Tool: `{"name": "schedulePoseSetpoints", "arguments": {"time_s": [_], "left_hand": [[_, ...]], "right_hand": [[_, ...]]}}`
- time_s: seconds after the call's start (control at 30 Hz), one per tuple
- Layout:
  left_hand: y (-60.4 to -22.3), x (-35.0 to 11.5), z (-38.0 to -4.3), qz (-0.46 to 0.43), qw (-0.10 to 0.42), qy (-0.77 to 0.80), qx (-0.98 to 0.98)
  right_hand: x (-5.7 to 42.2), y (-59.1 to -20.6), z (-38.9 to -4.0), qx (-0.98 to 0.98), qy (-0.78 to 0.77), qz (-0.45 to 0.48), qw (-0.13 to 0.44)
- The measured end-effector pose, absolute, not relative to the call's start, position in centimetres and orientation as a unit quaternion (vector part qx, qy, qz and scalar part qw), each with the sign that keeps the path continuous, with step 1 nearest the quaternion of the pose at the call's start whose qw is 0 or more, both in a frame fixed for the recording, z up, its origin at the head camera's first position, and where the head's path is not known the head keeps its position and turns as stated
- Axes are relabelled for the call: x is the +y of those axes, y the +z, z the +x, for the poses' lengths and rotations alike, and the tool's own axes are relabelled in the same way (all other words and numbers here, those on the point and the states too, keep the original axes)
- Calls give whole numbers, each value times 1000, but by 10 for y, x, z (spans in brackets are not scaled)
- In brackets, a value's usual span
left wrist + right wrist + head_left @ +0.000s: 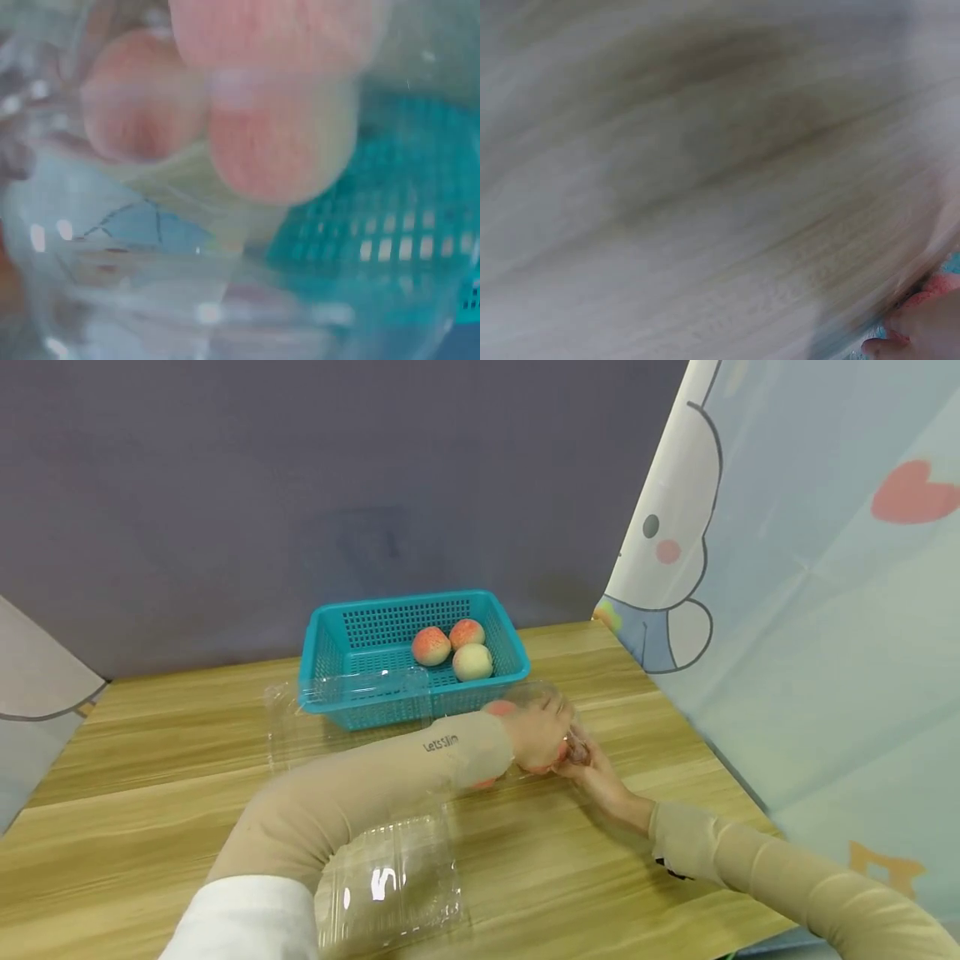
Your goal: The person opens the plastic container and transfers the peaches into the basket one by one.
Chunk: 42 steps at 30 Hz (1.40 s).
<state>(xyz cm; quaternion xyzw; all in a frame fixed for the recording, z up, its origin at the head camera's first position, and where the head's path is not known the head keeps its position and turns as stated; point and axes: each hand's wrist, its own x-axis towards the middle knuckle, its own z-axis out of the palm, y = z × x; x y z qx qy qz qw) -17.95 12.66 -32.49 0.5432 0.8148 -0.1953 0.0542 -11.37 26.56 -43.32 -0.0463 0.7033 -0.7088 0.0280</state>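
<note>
Near the basket's front right corner, my left hand [538,735] grips a clear plastic clamshell box [531,691] from above, fingers bent over its far right side. My right hand [600,777] pinches the box's near right edge, its fingertips close to those of the left. Reddish peaches [498,707] show inside the box, partly covered by the left hand and sleeve. Through the clear plastic, the left wrist view shows several blurred peaches [274,146] close up. In the right wrist view only some fingers [928,322] and a bit of red peach appear at the lower right corner.
A teal plastic basket [310,647] stands at the back with 3 peaches [431,647] on its right side. One clear plastic box [390,885] lies at the front, and more clear plastic [288,727] overlaps the basket's front left. A printed curtain [810,635] borders the wooden table's right side.
</note>
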Motion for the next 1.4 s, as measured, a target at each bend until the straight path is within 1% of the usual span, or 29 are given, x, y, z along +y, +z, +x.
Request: {"name": "schedulePoseSetpoints", "arguments": {"time_s": [0.07,0.27,0.43,0.57,0.73,0.8,0.97,1.1,1.3,1.4], "left_hand": [[-328,125,-178,541,54,-191,817],[-329,124,-176,521,67,-157,836],[-318,121,-178,508,78,-161,842],[-305,114,-182,507,91,-118,849],[-291,100,-184,492,154,-29,856],[-289,95,-184,488,160,-14,858],[-290,84,-186,505,134,-9,852],[-290,77,-183,511,127,-6,850],[-285,72,-179,523,85,5,848],[-282,70,-179,525,80,19,847]], "right_hand": [[265,-433,-114,704,-708,-42,30],[265,-430,-110,713,-699,-8,61],[264,-428,-109,717,-694,9,62],[264,-428,-109,720,-690,31,66],[265,-428,-110,719,-692,40,62],[265,-427,-110,718,-692,42,62],[265,-427,-109,722,-688,41,59],[264,-427,-109,722,-689,38,53],[268,-425,-104,729,-682,39,53],[269,-425,-101,733,-677,37,52]]}}
